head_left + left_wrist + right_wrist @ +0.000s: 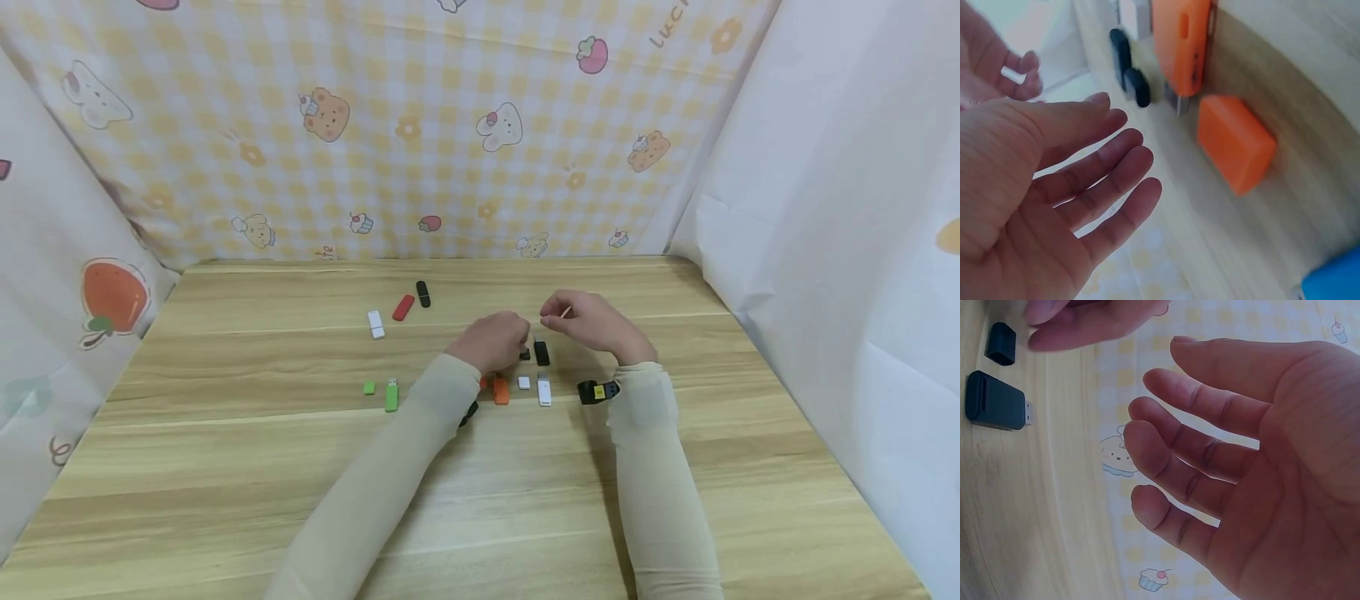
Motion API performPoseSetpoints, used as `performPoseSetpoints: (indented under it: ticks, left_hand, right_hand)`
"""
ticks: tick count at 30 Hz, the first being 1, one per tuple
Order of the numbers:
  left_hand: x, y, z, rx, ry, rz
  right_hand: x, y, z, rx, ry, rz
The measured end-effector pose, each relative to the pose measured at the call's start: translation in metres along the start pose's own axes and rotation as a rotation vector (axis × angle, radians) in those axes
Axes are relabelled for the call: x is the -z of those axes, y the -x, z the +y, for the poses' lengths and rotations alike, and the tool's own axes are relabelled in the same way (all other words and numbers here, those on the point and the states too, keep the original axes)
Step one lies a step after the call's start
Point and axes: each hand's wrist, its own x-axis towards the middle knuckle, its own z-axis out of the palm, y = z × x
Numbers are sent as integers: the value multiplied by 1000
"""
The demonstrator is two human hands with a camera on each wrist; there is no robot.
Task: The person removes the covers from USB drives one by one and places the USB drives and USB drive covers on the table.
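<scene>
The left hand hovers over a small black cap; in the left wrist view its fingers are loosely bent with nothing between them. Just right of that cap lies a black USB stick, its metal plug bare. Above and right of the stick is the right hand, its relaxed fingers empty in the right wrist view. Nearer the front lie an orange stick, a white cap and a white stick. An orange cap shows in the left wrist view, mostly hidden by the left arm from the head.
Farther left lie a green cap and a green stick. Behind them are a white stick, a red one and a black one. Something blue shows at the left wrist view's corner. Cloth hangs behind the table.
</scene>
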Motion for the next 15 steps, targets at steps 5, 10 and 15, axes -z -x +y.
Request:
performPoseSetpoints:
  ticks: [5, 10, 15]
  left_hand:
    - [6, 11, -11, 55, 18, 54]
    - [14, 26, -21, 116, 38, 125]
    - [24, 47, -29, 167, 56, 190]
  right_hand:
    - [1, 1, -2, 7, -1, -4]
    - [-1, 0, -6, 16, 3, -5]
    - [-6, -2, -10, 42, 30, -9]
